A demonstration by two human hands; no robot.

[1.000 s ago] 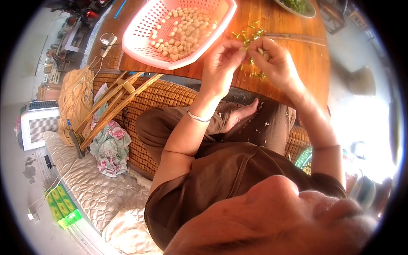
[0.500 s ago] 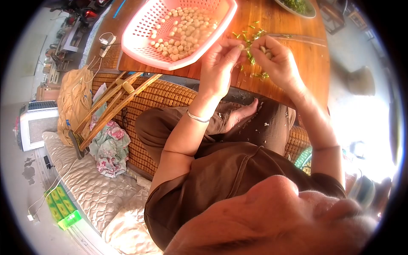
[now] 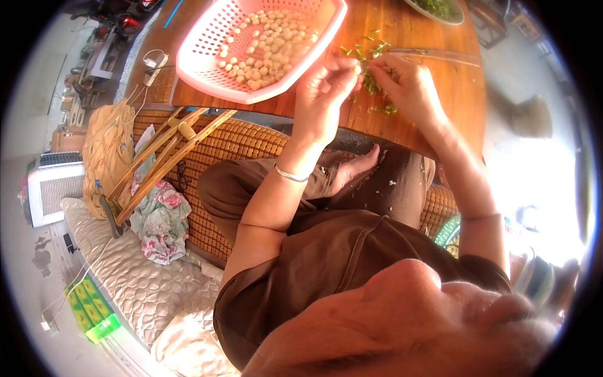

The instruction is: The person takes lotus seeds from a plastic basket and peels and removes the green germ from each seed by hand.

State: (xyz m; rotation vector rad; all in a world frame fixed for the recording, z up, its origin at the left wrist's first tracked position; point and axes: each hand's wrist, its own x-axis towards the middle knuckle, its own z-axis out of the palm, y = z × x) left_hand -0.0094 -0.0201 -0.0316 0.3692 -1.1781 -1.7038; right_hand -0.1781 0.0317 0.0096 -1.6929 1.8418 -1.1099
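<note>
My left hand (image 3: 323,88), with a bracelet at its wrist, is closed in a pinch on a pale lotus seed (image 3: 356,68). Just to the right, my right hand (image 3: 411,85) is curled, its fingertips close to that seed; pale lotus seeds sit partly hidden in its fingers. Under and between both hands, green slivers (image 3: 379,50) lie scattered on the wooden table (image 3: 440,94). Left of my left hand stands a pink perforated basket (image 3: 251,95) holding many round, pale lotus seeds (image 3: 276,47).
A plate of green pieces (image 3: 440,9) stands at the table's far edge. A thin clear strip (image 3: 436,56) lies behind my right hand. Wooden crutches (image 3: 157,154) lean at the left, beside a floral cloth (image 3: 160,220). A power strip (image 3: 155,70) rests near the basket.
The right fingers have curled further and the seeds in them show less. The left hand still pinches a seed, slightly turned. The whole view has shifted a little.
</note>
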